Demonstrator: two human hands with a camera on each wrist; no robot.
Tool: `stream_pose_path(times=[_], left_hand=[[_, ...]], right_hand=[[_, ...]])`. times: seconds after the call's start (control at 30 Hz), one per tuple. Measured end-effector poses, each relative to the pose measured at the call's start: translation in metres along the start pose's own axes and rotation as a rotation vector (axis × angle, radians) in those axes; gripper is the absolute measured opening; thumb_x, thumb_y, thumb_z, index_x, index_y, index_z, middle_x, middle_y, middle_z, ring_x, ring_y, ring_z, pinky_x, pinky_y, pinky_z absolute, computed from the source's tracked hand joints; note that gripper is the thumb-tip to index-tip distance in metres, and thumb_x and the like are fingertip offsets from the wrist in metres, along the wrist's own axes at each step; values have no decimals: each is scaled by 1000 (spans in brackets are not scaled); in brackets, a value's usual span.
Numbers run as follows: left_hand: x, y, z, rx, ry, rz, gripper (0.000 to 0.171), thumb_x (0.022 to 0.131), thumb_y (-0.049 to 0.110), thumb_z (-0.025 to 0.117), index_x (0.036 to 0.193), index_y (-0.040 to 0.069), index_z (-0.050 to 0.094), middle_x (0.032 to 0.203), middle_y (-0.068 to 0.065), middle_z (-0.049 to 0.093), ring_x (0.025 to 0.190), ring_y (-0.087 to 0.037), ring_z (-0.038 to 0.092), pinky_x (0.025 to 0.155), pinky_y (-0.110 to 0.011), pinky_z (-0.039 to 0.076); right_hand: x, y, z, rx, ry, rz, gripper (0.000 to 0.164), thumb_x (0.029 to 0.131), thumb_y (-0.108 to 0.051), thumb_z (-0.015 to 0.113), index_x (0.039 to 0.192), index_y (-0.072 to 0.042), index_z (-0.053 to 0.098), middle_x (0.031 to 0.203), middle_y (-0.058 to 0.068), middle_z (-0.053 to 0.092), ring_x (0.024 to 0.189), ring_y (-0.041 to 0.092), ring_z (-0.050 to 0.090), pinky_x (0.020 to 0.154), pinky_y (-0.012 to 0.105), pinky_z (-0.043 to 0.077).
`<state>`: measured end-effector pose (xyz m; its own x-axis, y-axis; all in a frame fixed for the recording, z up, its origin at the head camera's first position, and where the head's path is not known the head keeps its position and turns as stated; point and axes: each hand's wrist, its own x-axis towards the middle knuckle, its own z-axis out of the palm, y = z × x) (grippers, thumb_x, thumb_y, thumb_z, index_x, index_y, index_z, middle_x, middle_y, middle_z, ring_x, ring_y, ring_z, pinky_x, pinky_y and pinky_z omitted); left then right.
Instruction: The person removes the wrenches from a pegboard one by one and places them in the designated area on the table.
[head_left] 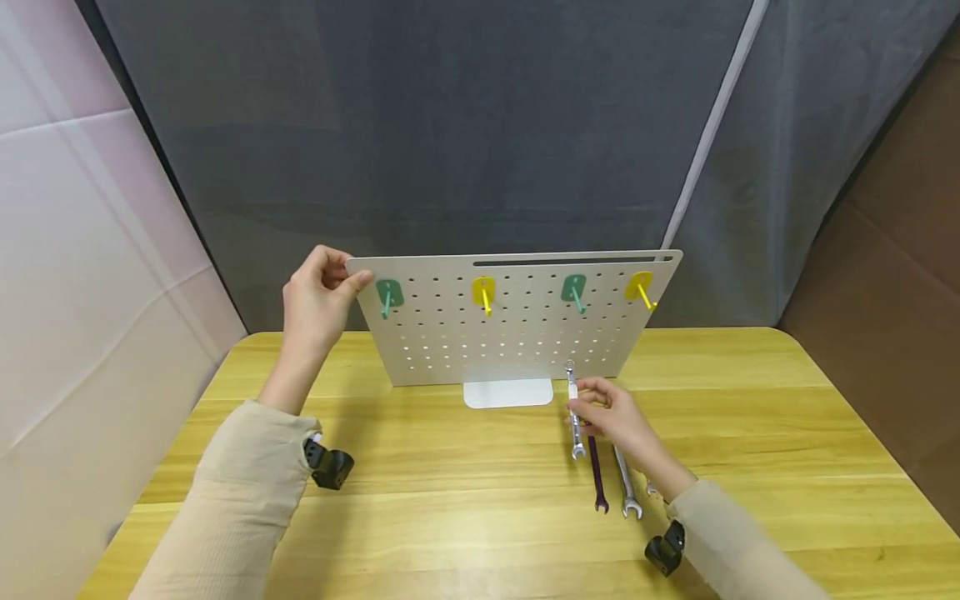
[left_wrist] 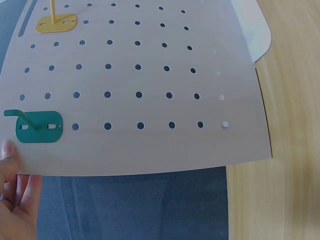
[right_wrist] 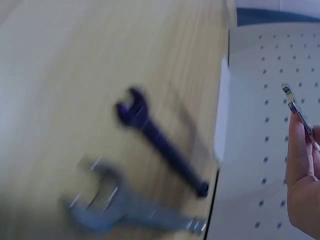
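A white pegboard [head_left: 450,333] stands on the table, carrying two green hooks [head_left: 574,289] and two yellow hooks [head_left: 483,291]. At its upper left corner my left hand [head_left: 318,292] pinches the edge, thumb in front, beside the outer green hook [left_wrist: 40,126]. My right hand [head_left: 611,412] holds a small silver combination wrench [head_left: 576,417] upright, its ring end overlapping the board's lower right part in the head view. Below that hand lie a dark purple wrench [head_left: 597,475] and a larger silver wrench [head_left: 627,483], both also visible in the right wrist view.
A white foot plate [head_left: 508,393] juts forward from the board's base onto the wooden table [head_left: 420,517]. Beside my right wrist, part of another wrench [head_left: 651,488] shows. A dark grey curtain [head_left: 420,125] hangs behind the table, with pale and brown panels at the sides.
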<state>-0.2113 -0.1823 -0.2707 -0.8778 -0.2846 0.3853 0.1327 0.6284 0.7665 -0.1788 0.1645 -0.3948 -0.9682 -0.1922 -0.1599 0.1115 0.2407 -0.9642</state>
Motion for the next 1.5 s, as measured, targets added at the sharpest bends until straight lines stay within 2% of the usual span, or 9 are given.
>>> stream_pose_path(times=[0.17,0.33,0.53,0.63,0.87,1.0,1.2,1.5], left_hand=[[0,0,1,2,11,4,26,88,18,69,104,0,57,85,-1,53,76,-8,47,66,-13,37],[0,-1,1,-3,13,14,28,87,19,69,104,0,57,84,-2,55,73,-3,46,65,-11,37],[0,-1,1,-4,13,12,27,87,18,69,104,0,57,84,-1,54,74,-5,46,65,-11,37],[0,-1,1,-3,19,12,26,87,17,69,103,0,57,84,-1,54,74,-6,47,66,-12,37],[-1,0,0,1,15,11,28,87,20,69,104,0,57,85,-2,54,73,-3,45,65,-12,37],[-1,0,0,-3,18,16,29,86,20,70,104,0,58,84,-3,55,72,-2,45,65,-11,36],[0,-1,0,-5,17,17,28,87,19,70,104,0,58,84,-2,55,72,-3,45,65,-12,36],[0,-1,1,-2,22,14,28,86,21,70,103,1,58,84,-2,55,72,-1,45,65,-12,36]], right_hand=[[-7,14,-20,-37,2,20,46,94,-11,58,132,9,40,96,0,64,78,4,64,72,23,55],[-14,27,-38,-54,14,41,48,93,-8,58,132,11,39,96,1,63,77,5,66,71,23,56],[-21,39,-56,-77,40,75,49,92,-4,58,132,14,37,89,-8,61,74,2,64,69,20,55],[-25,44,-65,-81,44,87,51,91,-2,59,133,15,35,89,-8,61,74,2,65,68,20,55],[-33,55,-83,-101,39,133,54,89,1,59,134,17,33,91,-2,61,76,3,63,71,21,55],[-37,60,-92,-145,24,151,57,88,2,59,135,18,31,97,6,61,80,5,63,74,23,56],[-40,65,-100,-177,20,170,56,89,4,58,134,20,29,101,12,61,80,6,64,74,26,57],[-39,68,-99,-207,45,213,49,90,5,57,128,23,33,87,7,59,73,6,59,65,21,54]])
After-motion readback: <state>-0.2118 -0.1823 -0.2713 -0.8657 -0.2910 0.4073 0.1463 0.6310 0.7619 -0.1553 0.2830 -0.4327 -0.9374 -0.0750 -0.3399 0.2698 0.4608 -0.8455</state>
